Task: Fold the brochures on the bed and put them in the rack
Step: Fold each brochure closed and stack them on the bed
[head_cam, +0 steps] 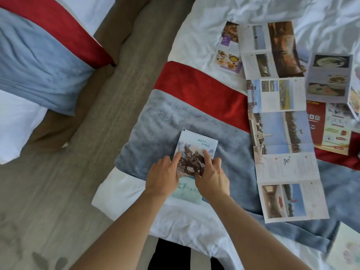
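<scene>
1. Head view: the left hand (162, 175) and the right hand (212, 177) press down side by side on a folded brochure (196, 151) with a horseman picture. The fingers (176, 157) lie nearly flat on its cover, spread a little, gripping nothing; the forefingers point away from the person.
2. That brochure lies on the blue-grey bed runner (165, 121), its near end under the palms and over the white sheet (187, 221).
3. Just right of the fingers stretches a long unfolded brochure (282, 133), a strip of about six panels running away from the person. Nothing lies between it and the hands.
4. Beyond its far end, well past the fingertips, lie a food leaflet (228, 53), a grey folded one (329, 76) and a red-and-white one (331, 131). A pale sheet corner (346, 248) shows at the near right. Six brochures in all.
5. A red band (200, 90) edges the runner. Left of the fingers is grey wood-look floor (58, 191), then a second bed (39, 55).
</scene>
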`<action>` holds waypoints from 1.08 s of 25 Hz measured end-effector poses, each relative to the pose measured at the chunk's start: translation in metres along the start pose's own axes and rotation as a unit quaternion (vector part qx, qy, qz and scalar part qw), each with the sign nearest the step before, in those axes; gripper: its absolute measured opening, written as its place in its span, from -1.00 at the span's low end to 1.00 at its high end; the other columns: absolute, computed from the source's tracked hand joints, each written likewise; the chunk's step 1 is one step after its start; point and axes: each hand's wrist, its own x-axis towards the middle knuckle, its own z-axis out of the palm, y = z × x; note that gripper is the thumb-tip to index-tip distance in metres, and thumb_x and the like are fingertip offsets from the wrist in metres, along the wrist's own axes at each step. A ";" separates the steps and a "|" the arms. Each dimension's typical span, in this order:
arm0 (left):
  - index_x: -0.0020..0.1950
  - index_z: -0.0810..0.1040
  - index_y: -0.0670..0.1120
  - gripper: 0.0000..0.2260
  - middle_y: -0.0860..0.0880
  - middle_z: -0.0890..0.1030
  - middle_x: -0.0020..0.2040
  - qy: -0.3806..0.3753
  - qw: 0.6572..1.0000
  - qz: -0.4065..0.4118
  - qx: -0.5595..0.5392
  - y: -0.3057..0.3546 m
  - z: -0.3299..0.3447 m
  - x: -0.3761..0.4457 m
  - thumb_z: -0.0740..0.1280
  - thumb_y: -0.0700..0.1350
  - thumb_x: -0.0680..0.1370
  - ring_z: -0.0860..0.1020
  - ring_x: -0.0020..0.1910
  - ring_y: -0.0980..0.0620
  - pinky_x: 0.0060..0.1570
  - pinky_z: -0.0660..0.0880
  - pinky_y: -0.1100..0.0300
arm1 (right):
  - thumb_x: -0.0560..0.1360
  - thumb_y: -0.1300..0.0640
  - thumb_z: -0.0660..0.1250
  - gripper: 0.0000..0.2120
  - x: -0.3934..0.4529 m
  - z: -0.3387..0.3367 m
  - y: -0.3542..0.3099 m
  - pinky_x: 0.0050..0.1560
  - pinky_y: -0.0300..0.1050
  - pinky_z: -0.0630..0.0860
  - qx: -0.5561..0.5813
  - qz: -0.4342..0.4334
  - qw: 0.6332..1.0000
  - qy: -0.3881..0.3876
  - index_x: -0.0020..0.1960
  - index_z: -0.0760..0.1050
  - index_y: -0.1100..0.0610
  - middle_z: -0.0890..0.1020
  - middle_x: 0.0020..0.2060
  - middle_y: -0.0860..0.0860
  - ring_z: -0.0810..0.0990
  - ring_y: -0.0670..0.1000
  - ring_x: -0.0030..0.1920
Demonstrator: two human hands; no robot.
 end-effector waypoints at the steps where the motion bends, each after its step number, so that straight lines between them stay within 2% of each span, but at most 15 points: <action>1: 0.59 0.11 0.03 -0.37 -0.06 0.47 0.09 -0.008 1.000 0.004 0.005 -0.002 0.000 0.001 0.31 -0.04 0.57 0.50 0.01 -0.05 -0.08 0.44 0.11 | 0.51 0.03 0.35 -0.20 -0.001 0.002 -0.002 -0.15 0.03 0.50 -0.001 0.006 1.000 0.002 0.59 -0.04 -0.09 0.30 0.19 0.06 0.54 0.15 0.09; 6: 0.59 0.03 0.03 -0.25 -0.07 0.41 0.11 -0.041 0.998 0.033 0.044 -0.003 0.003 0.009 0.39 0.00 0.52 0.49 0.01 -0.05 -0.09 0.47 0.10 | 0.50 0.05 0.37 -0.16 -0.001 0.006 -0.006 -0.08 0.02 0.51 -0.010 0.027 0.999 0.022 0.59 -0.07 -0.07 0.30 0.21 0.07 0.47 0.13 0.16; 14: 0.59 0.00 0.04 -0.25 -0.08 0.37 0.12 -0.051 0.995 0.037 0.070 -0.006 0.014 0.009 0.37 0.04 0.54 0.47 0.01 -0.05 -0.05 0.49 0.09 | 0.49 0.03 0.39 -0.19 -0.002 0.013 -0.003 -0.01 0.04 0.54 0.001 0.037 0.999 0.025 0.58 -0.02 -0.05 0.30 0.24 0.06 0.47 0.13 0.21; 20: 0.59 0.02 0.06 -0.26 -0.07 0.36 0.10 -0.040 0.997 0.044 0.055 -0.006 0.019 0.011 0.38 -0.01 0.53 0.46 -0.03 -0.02 -0.18 0.46 0.15 | 0.47 0.04 0.41 -0.21 -0.002 0.019 0.000 -0.05 0.03 0.54 -0.001 0.035 0.999 0.031 0.54 0.02 -0.02 0.30 0.25 0.07 0.47 0.15 0.20; 22: 0.58 0.05 0.06 -0.27 -0.06 0.36 0.10 -0.024 0.999 0.037 0.020 -0.006 0.020 0.010 0.38 -0.03 0.53 0.46 -0.01 -0.01 -0.22 0.45 0.17 | 0.47 0.04 0.41 -0.22 -0.002 0.020 0.001 -0.05 0.04 0.55 0.011 0.037 0.999 0.036 0.53 0.03 -0.03 0.31 0.24 0.06 0.48 0.14 0.20; 25: 0.56 0.12 0.01 -0.30 -0.06 0.37 0.23 0.015 0.996 0.003 -0.088 0.000 0.019 0.009 0.39 -0.07 0.51 0.44 0.15 -0.05 -0.17 0.53 0.10 | 0.47 0.04 0.41 -0.25 -0.002 0.020 0.000 0.02 0.08 0.55 0.026 0.036 0.997 0.056 0.52 0.06 -0.02 0.32 0.29 0.06 0.46 0.14 0.23; 27: 0.57 0.12 -0.05 -0.29 -0.11 0.30 0.41 0.024 0.996 0.013 -0.082 0.006 0.018 0.011 0.38 -0.10 0.50 0.40 0.28 -0.11 -0.01 0.54 0.04 | 0.47 0.05 0.40 -0.24 -0.001 0.022 -0.002 0.09 0.09 0.54 0.004 0.031 0.998 0.051 0.53 0.05 -0.02 0.25 0.40 0.09 0.42 0.17 0.29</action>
